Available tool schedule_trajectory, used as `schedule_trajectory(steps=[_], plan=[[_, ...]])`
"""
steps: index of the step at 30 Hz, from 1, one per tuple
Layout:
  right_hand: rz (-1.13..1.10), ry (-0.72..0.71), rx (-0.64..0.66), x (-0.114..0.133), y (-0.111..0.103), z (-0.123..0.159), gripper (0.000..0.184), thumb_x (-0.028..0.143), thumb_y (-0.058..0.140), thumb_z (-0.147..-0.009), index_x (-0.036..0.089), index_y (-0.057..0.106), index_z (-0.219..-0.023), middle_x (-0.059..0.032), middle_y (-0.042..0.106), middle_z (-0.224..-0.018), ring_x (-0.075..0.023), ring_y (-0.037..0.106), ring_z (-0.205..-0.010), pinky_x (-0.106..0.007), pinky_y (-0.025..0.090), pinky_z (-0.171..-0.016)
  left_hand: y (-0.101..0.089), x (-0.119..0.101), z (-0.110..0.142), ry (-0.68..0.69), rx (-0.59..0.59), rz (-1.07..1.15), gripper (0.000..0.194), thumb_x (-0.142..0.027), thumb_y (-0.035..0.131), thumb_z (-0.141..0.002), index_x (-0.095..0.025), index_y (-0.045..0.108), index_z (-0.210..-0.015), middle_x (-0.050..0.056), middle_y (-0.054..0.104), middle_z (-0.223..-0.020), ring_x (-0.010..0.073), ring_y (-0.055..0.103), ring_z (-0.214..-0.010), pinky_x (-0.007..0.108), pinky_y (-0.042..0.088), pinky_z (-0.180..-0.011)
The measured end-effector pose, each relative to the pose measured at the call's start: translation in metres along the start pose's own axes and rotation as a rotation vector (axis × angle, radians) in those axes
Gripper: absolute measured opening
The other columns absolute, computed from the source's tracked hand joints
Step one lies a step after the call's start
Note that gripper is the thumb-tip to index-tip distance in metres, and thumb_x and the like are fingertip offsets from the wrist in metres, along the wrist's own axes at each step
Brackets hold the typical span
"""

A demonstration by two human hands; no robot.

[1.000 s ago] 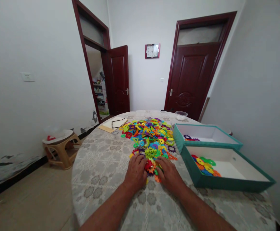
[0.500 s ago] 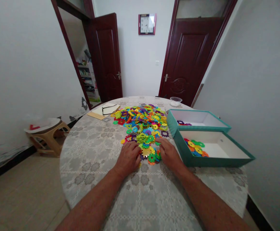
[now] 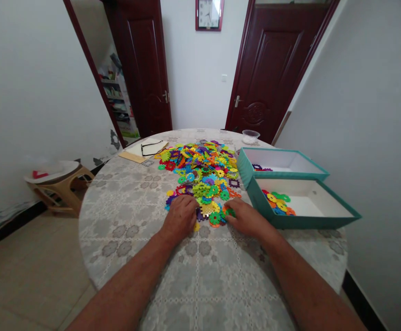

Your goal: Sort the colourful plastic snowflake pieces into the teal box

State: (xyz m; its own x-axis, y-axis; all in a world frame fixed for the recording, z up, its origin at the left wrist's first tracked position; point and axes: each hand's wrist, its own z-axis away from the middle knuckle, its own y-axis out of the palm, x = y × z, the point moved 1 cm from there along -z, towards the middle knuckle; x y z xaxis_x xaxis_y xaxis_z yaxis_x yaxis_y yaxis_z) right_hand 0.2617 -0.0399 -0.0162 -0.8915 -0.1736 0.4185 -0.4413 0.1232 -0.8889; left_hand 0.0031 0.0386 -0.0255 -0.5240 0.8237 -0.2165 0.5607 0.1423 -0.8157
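Observation:
A heap of colourful plastic gear pieces spreads over the table, with a looser strip of them running toward me. My left hand rests palm down at the left side of this strip, fingers curled together and tips hidden among the pieces. Beside it lies a yellow gear piece. On the right, my right hand has thumb and forefinger around a green gear piece with orange ones close by. Another green gear lies between the hands.
Two teal boxes stand at the right: a far box with a few purple pieces, and a near box with several coloured gears. Black glasses lie on papers at the far left. A clear bowl sits at the back.
The view has tipped down slightly. My right hand has come back toward me, its fingers now around a green gear. Blue and purple pieces now show beyond my left hand.

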Motion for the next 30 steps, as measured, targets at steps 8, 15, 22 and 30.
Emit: schedule_trajectory(steps=[8, 15, 22, 30], plan=[[-0.126, 0.069, 0.026, 0.003, -0.01, -0.003, 0.023, 0.02, 0.07, -0.086, 0.019, 0.073, -0.108, -0.0068, 0.075, -0.105, -0.0216, 0.066, -0.096, -0.029, 0.048, -0.084, -0.004, -0.021, -0.002, 0.078, 0.082, 0.052, 0.016, -0.022, 0.061, -0.094, -0.022, 0.067, -0.108, 0.01, 0.07, -0.112, 0.0283, 0.06, -0.114, 0.047, 0.048, -0.106], [-0.2, 0.02, 0.097, 0.0, -0.018, -0.003, 0.013, 0.014, 0.06, -0.089, 0.02, 0.071, -0.092, -0.0031, 0.075, -0.095, -0.0196, 0.066, -0.09, -0.027, 0.045, -0.079, -0.002, -0.023, -0.001, 0.115, 0.105, 0.073, 0.018, -0.031, 0.067, -0.094, -0.022, 0.067, -0.11, 0.01, 0.071, -0.115, 0.0282, 0.06, -0.117, 0.047, 0.047, -0.108], [-0.197, 0.0, 0.104, -0.009, -0.017, -0.002, 0.031, 0.013, 0.057, -0.09, 0.021, 0.076, -0.112, -0.0061, 0.078, -0.113, -0.024, 0.069, -0.107, -0.034, 0.051, -0.095, 0.004, -0.029, -0.002, 0.113, 0.124, 0.06, 0.03, -0.033, 0.072, -0.092, -0.024, 0.067, -0.121, 0.011, 0.068, -0.126, 0.0297, 0.057, -0.124, 0.05, 0.046, -0.113], [-0.067, 0.011, 0.108, -0.007, -0.01, -0.002, 0.025, 0.014, 0.062, -0.09, 0.018, 0.074, -0.112, -0.0105, 0.076, -0.114, -0.0244, 0.068, -0.107, -0.033, 0.05, -0.095, 0.011, -0.03, -0.003, 0.112, 0.114, 0.02, 0.041, -0.031, 0.075, -0.09, -0.023, 0.066, -0.129, 0.012, 0.062, -0.142, 0.0332, 0.048, -0.139, 0.055, 0.037, -0.124]])
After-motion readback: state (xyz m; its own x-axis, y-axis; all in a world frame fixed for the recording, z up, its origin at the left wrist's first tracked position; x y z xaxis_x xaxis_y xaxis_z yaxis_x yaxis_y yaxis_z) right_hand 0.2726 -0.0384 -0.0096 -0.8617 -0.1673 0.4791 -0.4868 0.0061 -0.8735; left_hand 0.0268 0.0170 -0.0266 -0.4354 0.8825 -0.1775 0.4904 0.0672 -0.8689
